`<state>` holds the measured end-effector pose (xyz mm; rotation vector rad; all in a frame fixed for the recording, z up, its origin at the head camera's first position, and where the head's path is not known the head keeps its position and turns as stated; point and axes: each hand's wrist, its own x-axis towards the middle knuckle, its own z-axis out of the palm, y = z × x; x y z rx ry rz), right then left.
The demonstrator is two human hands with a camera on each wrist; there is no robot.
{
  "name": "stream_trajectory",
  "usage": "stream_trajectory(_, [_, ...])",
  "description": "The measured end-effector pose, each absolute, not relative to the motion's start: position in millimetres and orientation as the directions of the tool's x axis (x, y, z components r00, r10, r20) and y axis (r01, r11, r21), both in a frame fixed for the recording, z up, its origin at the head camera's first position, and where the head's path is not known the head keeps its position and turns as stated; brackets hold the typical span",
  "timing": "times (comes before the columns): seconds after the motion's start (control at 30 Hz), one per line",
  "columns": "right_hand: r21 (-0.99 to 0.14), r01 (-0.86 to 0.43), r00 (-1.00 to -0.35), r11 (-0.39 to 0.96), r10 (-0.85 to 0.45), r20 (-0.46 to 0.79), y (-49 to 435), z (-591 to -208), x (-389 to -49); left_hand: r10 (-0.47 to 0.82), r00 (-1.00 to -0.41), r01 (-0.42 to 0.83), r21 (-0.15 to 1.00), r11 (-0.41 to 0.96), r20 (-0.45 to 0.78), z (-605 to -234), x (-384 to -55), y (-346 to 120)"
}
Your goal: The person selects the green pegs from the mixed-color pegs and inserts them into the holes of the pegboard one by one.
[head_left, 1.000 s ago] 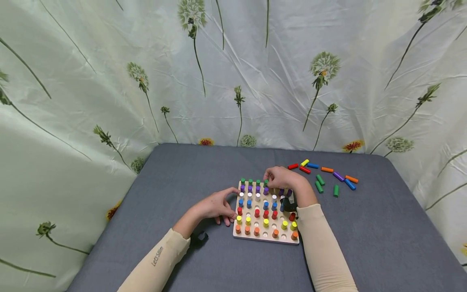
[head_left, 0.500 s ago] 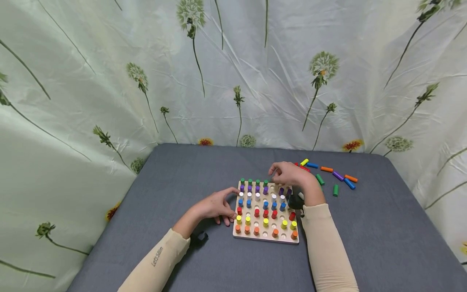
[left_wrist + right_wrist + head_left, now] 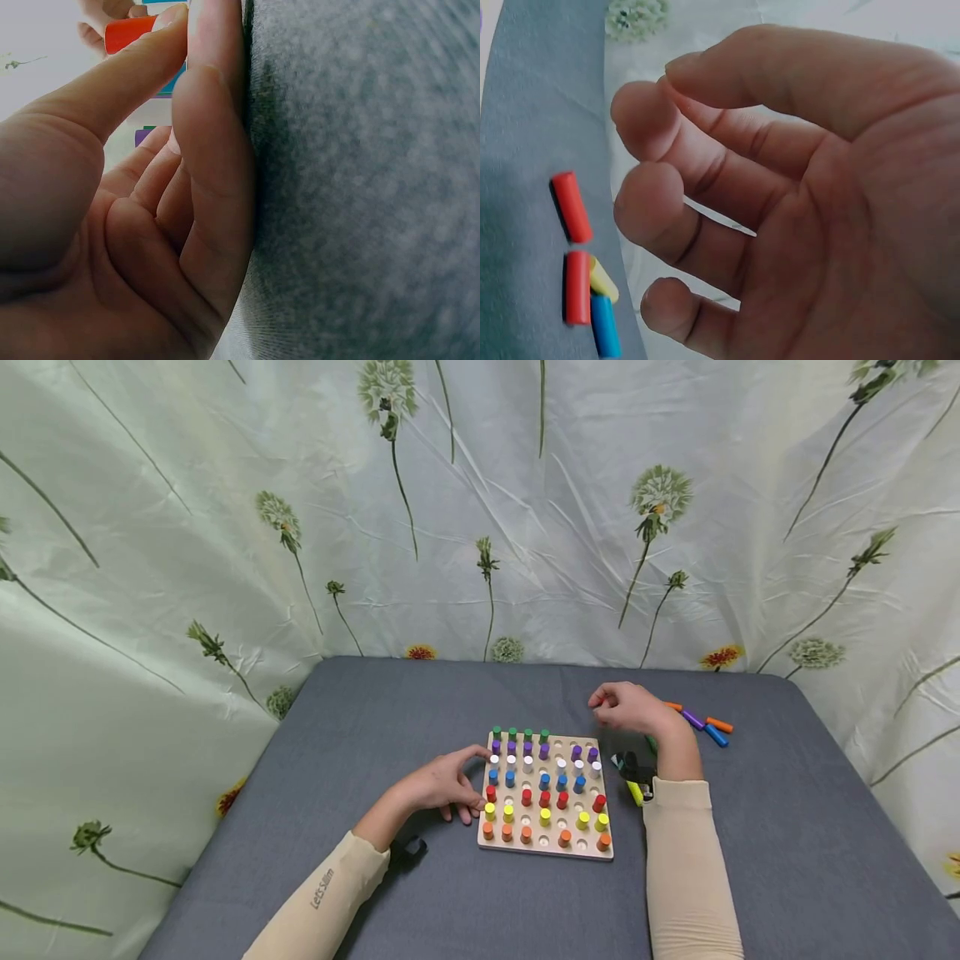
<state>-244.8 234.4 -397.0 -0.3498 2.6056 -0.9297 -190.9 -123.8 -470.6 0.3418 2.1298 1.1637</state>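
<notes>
A wooden pegboard holds rows of green, purple, white, blue, red, yellow and orange pegs, with some bare holes. My left hand touches its left edge, index finger and thumb spread apart; in the left wrist view the thumb lies near an orange-red peg. Beyond the board's far right corner, my right hand hovers around the loose pegs. Its thumb and index fingertips come together with nothing seen between them. Two red pegs, a yellow peg and a blue peg lie beside it.
Past the right wrist lie a purple peg, an orange peg and a blue peg. A yellow peg shows beside the right wrist camera. The grey tabletop ends at a flower-printed curtain.
My right hand has left the board's green row and moved right and away, over the loose pegs. The left hand has kept its place on the board's edge.
</notes>
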Motion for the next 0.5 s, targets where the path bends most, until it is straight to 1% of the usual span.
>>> stream_trajectory(0.37, [-0.539,-0.03,-0.954,0.842,-0.185,-0.235,259.2,-404.9,-247.4,0.511,-0.738,-0.093,0.817,0.57,-0.441,-469.7,-190.7,-124.0])
stream_trajectory(0.5, [-0.493,0.04,-0.957,0.869,-0.109,-0.269,267.6,-407.9,-248.7,0.515,-0.739,-0.084,0.817,0.571,-0.435,-469.8,-190.9,-124.6])
